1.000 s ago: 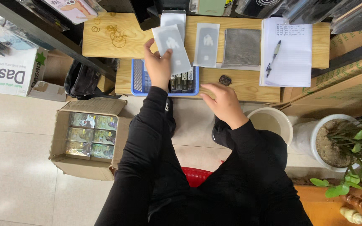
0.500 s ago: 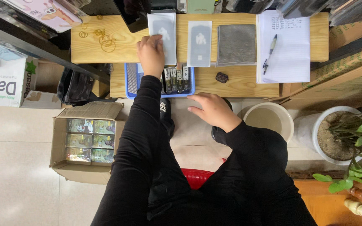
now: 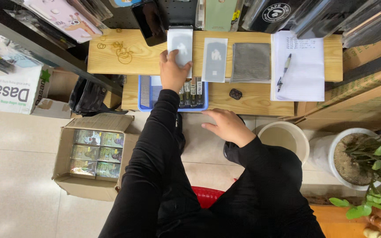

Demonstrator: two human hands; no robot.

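Note:
My left hand [image 3: 172,70] rests on a grey flat packet [image 3: 181,44] that lies on the upper wooden shelf [image 3: 111,61], fingers on its lower left part. A second grey packet [image 3: 214,59] lies just right of it. Below my left hand is a blue basket [image 3: 148,94] with several upright packets in it. My right hand [image 3: 226,127] hovers lower, in front of the lower wooden shelf [image 3: 252,103], fingers loosely spread and holding nothing.
A grey cloth [image 3: 251,61], a sheet of paper [image 3: 304,75] with a pen [image 3: 284,70] and a small dark object [image 3: 235,94] lie to the right. An open cardboard box [image 3: 94,154] stands on the floor at left. A white bucket [image 3: 284,137] and a potted plant [image 3: 367,163] stand at right.
My left hand has carried the grey packet up and laid it on the upper shelf, left of the other packet. My right hand has drifted slightly down and stayed empty.

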